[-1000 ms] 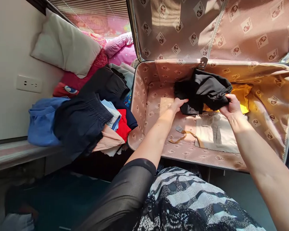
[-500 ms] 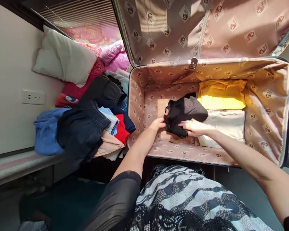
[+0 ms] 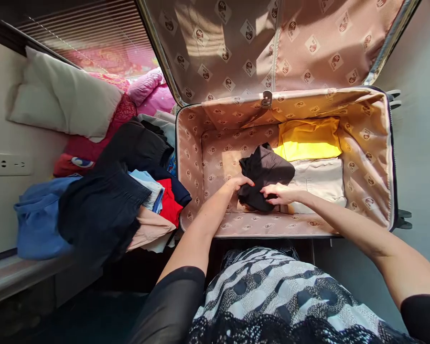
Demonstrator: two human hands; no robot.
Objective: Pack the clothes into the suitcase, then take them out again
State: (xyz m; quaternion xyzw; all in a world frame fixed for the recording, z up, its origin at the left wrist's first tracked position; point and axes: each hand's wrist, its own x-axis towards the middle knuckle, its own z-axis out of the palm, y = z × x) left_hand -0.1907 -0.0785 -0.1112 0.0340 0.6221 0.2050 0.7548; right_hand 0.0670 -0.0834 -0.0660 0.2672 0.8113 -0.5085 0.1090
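Observation:
An open suitcase (image 3: 376, 157) with pinkish patterned lining lies in front of me, its lid up. Inside, a crumpled black garment (image 3: 267, 172) rests left of a folded yellow garment (image 3: 310, 138) and a folded cream garment (image 3: 320, 184). My left hand (image 3: 238, 184) grips the black garment's left edge. On its near edge my right hand (image 3: 281, 193) presses with fingers curled on the cloth.
A heap of clothes (image 3: 103, 210) in black, blue, red and peach lies left of the suitcase. A white pillow (image 3: 68, 98) and pink bedding (image 3: 146, 91) sit behind it. A wall socket (image 3: 7, 164) is at far left. My patterned clothing (image 3: 272, 296) fills the foreground.
The black garment came down from above the yellow one to the suitcase floor, left of the cream garment. Both hands moved with it and stay on it.

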